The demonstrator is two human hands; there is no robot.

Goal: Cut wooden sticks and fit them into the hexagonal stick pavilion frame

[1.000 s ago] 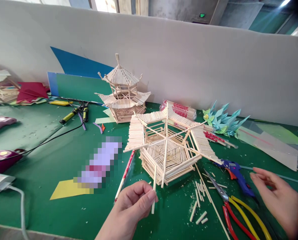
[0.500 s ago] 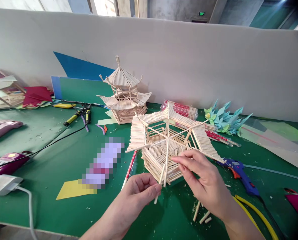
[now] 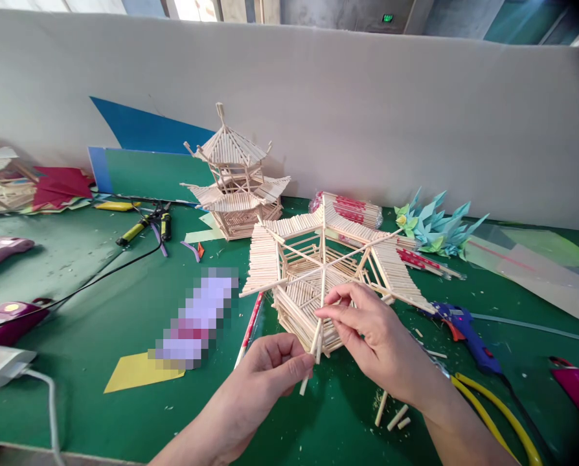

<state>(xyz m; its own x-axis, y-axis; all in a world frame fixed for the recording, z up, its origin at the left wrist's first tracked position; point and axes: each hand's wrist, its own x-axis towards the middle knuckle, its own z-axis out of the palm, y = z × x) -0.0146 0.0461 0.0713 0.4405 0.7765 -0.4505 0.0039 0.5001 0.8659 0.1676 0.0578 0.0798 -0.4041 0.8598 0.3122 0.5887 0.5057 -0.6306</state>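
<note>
In front of me stands a small pavilion model [image 3: 263, 260] built of thin wooden sticks, with slatted roof panels around an open six-spoked frame. My left hand [image 3: 274, 367] pinches a short wooden stick [image 3: 304, 386] between thumb and forefinger, beside the spoke that points toward me. At the stick's upper end, thumb and forefinger of my right hand [image 3: 367, 333] are closed, touching the stick against that spoke. The fingertips partly hide the contact. Below the right wrist lie several cut stick pieces [image 3: 381, 408].
A taller stick pagoda [image 3: 231, 145] stands behind on the left. To the right are a blue glue gun [image 3: 474, 340], yellow-handled pliers [image 3: 500, 414] and a blue paper plant [image 3: 435, 226]. Wrapped stick bundles [image 3: 350, 210] lie behind the model. Wire cutters [image 3: 146, 226] rest at left.
My right hand has moved left and slightly down, from over the model to the stick's upper end. The left hand keeps its pinch. The view has shifted slightly.
</note>
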